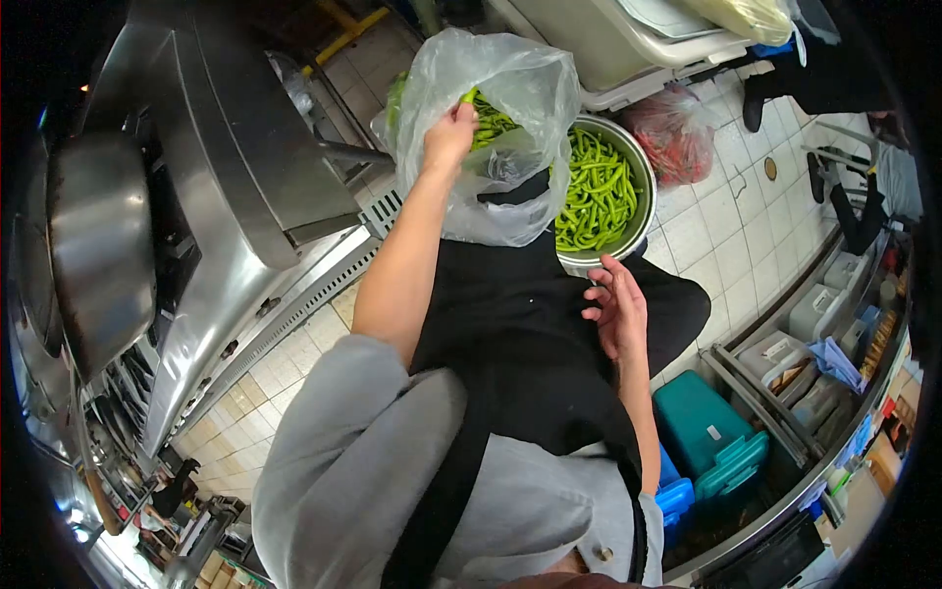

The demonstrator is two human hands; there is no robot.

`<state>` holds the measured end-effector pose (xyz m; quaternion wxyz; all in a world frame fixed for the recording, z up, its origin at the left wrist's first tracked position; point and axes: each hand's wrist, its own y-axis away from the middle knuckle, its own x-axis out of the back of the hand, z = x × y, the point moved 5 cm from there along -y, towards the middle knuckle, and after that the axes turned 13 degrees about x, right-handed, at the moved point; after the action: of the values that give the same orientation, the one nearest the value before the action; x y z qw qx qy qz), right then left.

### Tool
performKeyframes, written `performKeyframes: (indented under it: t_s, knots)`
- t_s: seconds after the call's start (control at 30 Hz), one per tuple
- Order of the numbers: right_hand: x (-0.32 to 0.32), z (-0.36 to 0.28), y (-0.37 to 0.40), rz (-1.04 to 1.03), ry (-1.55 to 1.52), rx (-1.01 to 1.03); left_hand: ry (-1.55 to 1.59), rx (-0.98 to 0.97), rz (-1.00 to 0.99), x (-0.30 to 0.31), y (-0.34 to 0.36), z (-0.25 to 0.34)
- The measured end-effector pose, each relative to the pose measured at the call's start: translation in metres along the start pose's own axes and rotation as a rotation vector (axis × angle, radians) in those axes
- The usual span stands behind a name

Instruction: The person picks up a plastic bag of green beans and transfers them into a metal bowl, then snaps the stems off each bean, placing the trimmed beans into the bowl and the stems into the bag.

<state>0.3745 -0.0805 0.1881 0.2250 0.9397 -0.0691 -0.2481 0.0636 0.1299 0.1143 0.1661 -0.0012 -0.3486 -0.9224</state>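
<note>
My left hand (450, 137) is inside the mouth of a large clear plastic bag (491, 211), its fingers closed on a green chili pepper (470, 95). More green peppers show deeper in the bag. Right of the bag stands a round metal bowl (643, 167) heaped with long green peppers (597, 191), its left side partly hidden by the bag. Just below the bowl's near rim is my right hand (618, 309), fingers apart and slightly curled, with nothing in it.
A red-filled plastic bag (674, 135) lies on the tiled floor beyond the bowl. Above it is a pale plastic bin (599, 44). A steel counter (226, 147) runs along the left. At the right are shelves with a teal container (699, 422). Another person's dark-clothed legs (824, 79) show upper right.
</note>
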Motion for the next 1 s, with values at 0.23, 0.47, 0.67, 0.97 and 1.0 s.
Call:
performKeyframes:
  t_s: [0.23, 0.47, 0.67, 0.97, 1.0]
  knots:
    - [-0.031, -0.020, -0.004, -0.144, 0.284, 0.103, 0.361, 0.072, -0.352, 0.016, 0.117, 0.018]
    - [-0.071, -0.029, 0.005, -0.443, 0.445, 0.298, -0.043, -0.179, -0.788, -0.041, 0.239, -0.019]
    - [-0.048, -0.026, 0.016, -0.374, 0.458, 0.352, -0.358, -0.676, -0.538, -0.048, 0.264, 0.000]
    - [-0.020, -0.027, 0.040, -0.315, 0.604, 0.287, -0.582, -0.325, -0.607, -0.091, 0.257, -0.042]
    - [-0.014, -0.027, 0.042, -0.343, 0.666, 0.350, -0.594, -0.300, -0.643, -0.096, 0.257, -0.047]
